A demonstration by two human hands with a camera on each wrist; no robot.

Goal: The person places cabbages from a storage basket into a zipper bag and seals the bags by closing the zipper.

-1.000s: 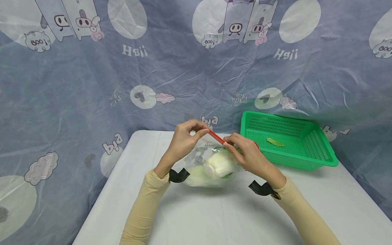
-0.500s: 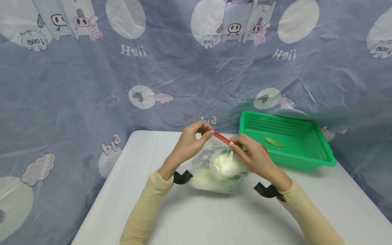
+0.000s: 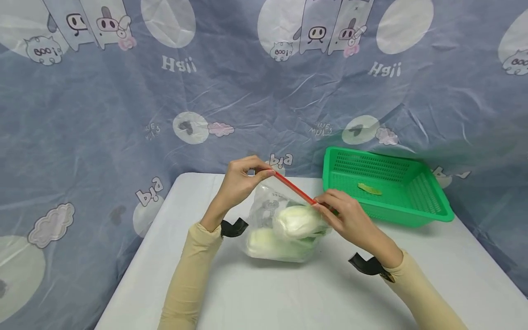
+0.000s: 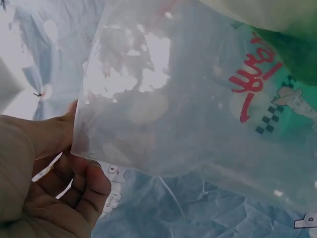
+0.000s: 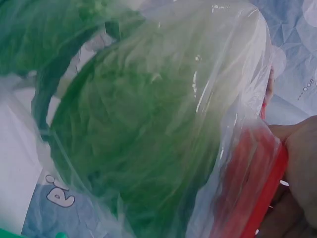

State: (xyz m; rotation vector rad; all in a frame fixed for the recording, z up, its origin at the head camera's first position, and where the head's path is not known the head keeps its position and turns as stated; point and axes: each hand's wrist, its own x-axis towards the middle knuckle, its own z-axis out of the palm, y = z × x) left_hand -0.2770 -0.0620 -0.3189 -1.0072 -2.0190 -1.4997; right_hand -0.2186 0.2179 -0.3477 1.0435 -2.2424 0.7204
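A clear plastic zip bag [image 3: 264, 208] hangs tilted between my hands just over the table. Its red zip strip [image 3: 294, 187] slopes down from left to right. Two pale heads of leafy cabbage [image 3: 299, 221] lie inside, and green leaves [image 5: 138, 119] press against the film in the right wrist view. My left hand [image 3: 241, 181] pinches the strip's upper left end; in the left wrist view, thumb and fingers hold the bag's corner [image 4: 81, 144]. My right hand [image 3: 346, 220] pinches the strip further along, hiding the part beneath its fingers.
A green perforated basket [image 3: 387, 213] stands at the back right, with a loose green leaf [image 3: 369, 189] inside. White cloth covers the table [image 3: 264, 298]. Behind it hangs a blue-grey printed curtain [image 3: 239, 87].
My hands first shift right together. Then the left hand goes back left and the right hand slides down along the strip, so a longer red stretch shows between them. The bag hangs more spread out.
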